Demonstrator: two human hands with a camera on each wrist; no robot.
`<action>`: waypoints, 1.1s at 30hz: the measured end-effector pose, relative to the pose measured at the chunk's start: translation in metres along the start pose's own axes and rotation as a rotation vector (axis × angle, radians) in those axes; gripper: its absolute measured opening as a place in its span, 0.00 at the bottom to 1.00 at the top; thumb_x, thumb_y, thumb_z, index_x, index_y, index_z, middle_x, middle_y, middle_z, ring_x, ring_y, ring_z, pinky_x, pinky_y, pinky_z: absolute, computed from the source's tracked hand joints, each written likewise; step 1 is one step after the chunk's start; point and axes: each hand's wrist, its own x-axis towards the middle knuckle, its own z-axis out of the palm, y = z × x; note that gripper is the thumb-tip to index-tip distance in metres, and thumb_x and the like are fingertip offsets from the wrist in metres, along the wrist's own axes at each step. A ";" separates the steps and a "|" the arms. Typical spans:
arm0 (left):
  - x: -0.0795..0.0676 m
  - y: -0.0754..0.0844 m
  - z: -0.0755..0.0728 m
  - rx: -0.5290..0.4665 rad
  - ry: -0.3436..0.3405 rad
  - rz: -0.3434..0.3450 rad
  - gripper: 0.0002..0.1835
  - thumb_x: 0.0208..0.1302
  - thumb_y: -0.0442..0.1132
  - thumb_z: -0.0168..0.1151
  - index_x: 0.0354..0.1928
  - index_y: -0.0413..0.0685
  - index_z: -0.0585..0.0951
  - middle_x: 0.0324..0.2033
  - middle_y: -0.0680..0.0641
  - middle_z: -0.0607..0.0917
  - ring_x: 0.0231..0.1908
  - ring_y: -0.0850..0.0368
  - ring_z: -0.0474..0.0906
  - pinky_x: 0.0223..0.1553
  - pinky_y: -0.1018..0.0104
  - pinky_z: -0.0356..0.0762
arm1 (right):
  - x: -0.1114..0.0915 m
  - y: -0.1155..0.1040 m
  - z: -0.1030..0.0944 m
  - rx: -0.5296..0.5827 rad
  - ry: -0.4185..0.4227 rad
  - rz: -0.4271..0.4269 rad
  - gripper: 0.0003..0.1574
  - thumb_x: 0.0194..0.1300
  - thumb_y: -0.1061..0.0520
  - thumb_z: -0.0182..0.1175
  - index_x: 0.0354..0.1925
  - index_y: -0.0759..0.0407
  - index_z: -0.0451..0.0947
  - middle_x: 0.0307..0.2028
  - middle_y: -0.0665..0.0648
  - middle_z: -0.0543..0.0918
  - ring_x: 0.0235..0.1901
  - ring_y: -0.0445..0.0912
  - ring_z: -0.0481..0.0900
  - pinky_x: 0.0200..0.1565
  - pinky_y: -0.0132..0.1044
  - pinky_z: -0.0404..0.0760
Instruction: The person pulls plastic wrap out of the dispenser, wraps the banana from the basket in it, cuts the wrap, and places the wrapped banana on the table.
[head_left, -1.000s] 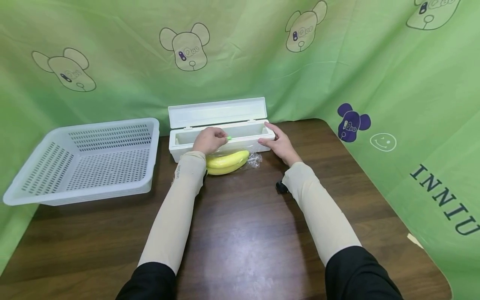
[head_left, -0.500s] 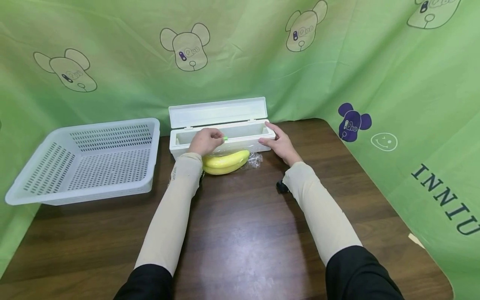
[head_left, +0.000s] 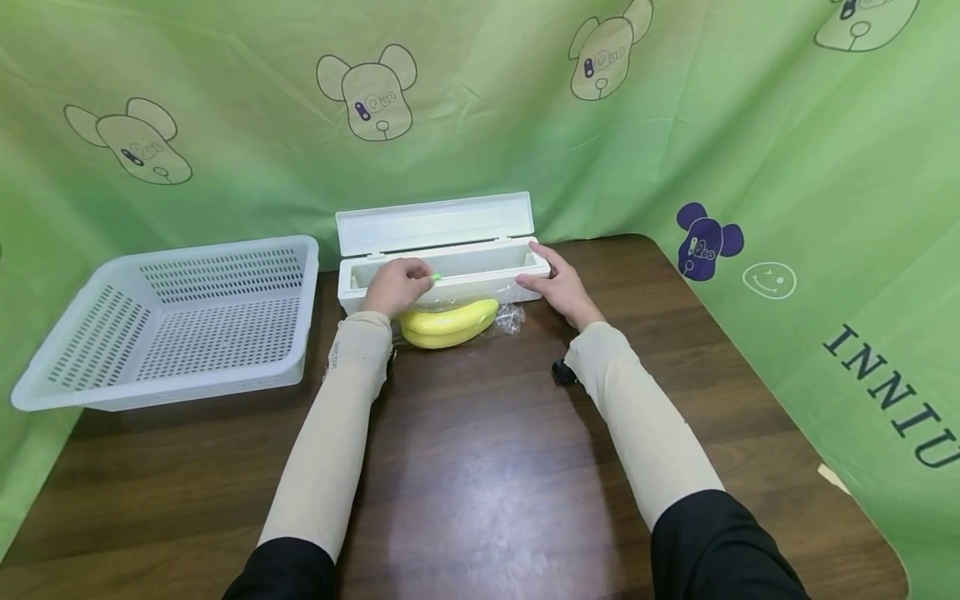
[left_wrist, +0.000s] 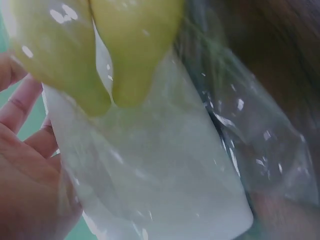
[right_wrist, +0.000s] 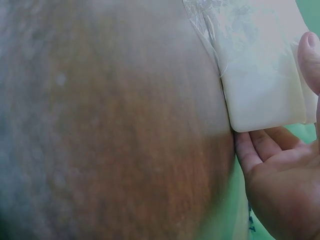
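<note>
A long white box [head_left: 487,289], like a cling film dispenser, stands at the back of the table with its lid [head_left: 438,227] tipped up. My left hand [head_left: 395,286] pinches a small green slider [head_left: 437,277] at the box's front edge, left of the middle. At the right end, my right hand [head_left: 561,287] grips the box, thumb on the front and fingers around the end. Two yellow bananas [head_left: 450,322] lie before the box under clear plastic film [head_left: 510,320]. The left wrist view shows this film draped over the bananas [left_wrist: 135,45] and the box front.
A white perforated basket [head_left: 202,390] stands at the left on the brown wooden table [head_left: 480,467]. A green printed curtain [head_left: 480,100] hangs right behind the box and along the right side of the table.
My left hand has slid to the left along the box's front edge with the green slider. More of the bananas shows now. The right hand keeps its grip at the box's right end.
</note>
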 end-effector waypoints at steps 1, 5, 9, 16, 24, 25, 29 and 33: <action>-0.001 -0.001 -0.001 0.001 0.004 -0.003 0.09 0.63 0.46 0.59 0.42 0.53 0.82 0.43 0.49 0.80 0.46 0.51 0.73 0.50 0.53 0.69 | 0.000 0.000 0.000 -0.003 0.001 0.003 0.46 0.56 0.54 0.69 0.69 0.44 0.61 0.63 0.57 0.67 0.53 0.47 0.71 0.53 0.36 0.71; -0.005 -0.003 -0.003 0.021 0.028 0.013 0.10 0.62 0.45 0.59 0.42 0.52 0.82 0.45 0.47 0.79 0.49 0.48 0.72 0.52 0.52 0.67 | 0.000 0.001 0.000 0.001 -0.002 0.001 0.46 0.56 0.54 0.69 0.69 0.44 0.61 0.64 0.56 0.66 0.54 0.48 0.70 0.54 0.37 0.70; -0.009 -0.005 -0.003 0.072 0.077 0.041 0.11 0.61 0.46 0.60 0.42 0.52 0.84 0.51 0.44 0.76 0.55 0.44 0.66 0.58 0.49 0.60 | -0.001 0.002 0.000 0.005 -0.002 -0.005 0.45 0.57 0.55 0.69 0.69 0.46 0.61 0.64 0.57 0.67 0.53 0.48 0.70 0.53 0.36 0.71; -0.012 -0.009 -0.007 0.143 0.128 0.046 0.12 0.61 0.48 0.59 0.42 0.53 0.84 0.54 0.43 0.75 0.59 0.42 0.61 0.62 0.45 0.47 | -0.004 -0.004 0.000 0.025 -0.005 -0.001 0.46 0.57 0.58 0.69 0.70 0.49 0.60 0.64 0.60 0.67 0.52 0.48 0.71 0.52 0.35 0.71; -0.020 -0.014 -0.011 0.126 0.168 0.002 0.12 0.63 0.48 0.57 0.42 0.53 0.83 0.57 0.43 0.71 0.63 0.42 0.56 0.63 0.46 0.43 | -0.002 -0.002 0.000 0.012 0.005 -0.013 0.46 0.56 0.56 0.69 0.69 0.47 0.61 0.63 0.59 0.68 0.52 0.48 0.72 0.53 0.37 0.71; -0.021 -0.014 -0.012 0.120 0.177 -0.001 0.12 0.63 0.48 0.57 0.41 0.53 0.83 0.58 0.43 0.70 0.64 0.42 0.55 0.63 0.46 0.42 | -0.002 -0.002 0.000 0.008 0.007 -0.015 0.46 0.56 0.56 0.69 0.69 0.46 0.61 0.63 0.59 0.68 0.52 0.48 0.72 0.53 0.36 0.71; -0.025 -0.018 -0.013 0.077 0.206 -0.018 0.10 0.62 0.48 0.57 0.38 0.53 0.83 0.65 0.41 0.63 0.69 0.43 0.42 0.65 0.45 0.33 | -0.001 -0.003 0.000 -0.004 0.002 -0.013 0.46 0.57 0.55 0.69 0.69 0.46 0.60 0.65 0.58 0.66 0.54 0.48 0.70 0.54 0.37 0.69; -0.028 -0.025 -0.015 0.047 0.210 -0.053 0.09 0.61 0.47 0.57 0.37 0.53 0.82 0.70 0.40 0.54 0.70 0.45 0.30 0.64 0.43 0.28 | -0.002 -0.006 -0.001 0.005 -0.014 0.012 0.47 0.57 0.56 0.69 0.70 0.48 0.60 0.66 0.59 0.64 0.54 0.49 0.70 0.55 0.38 0.69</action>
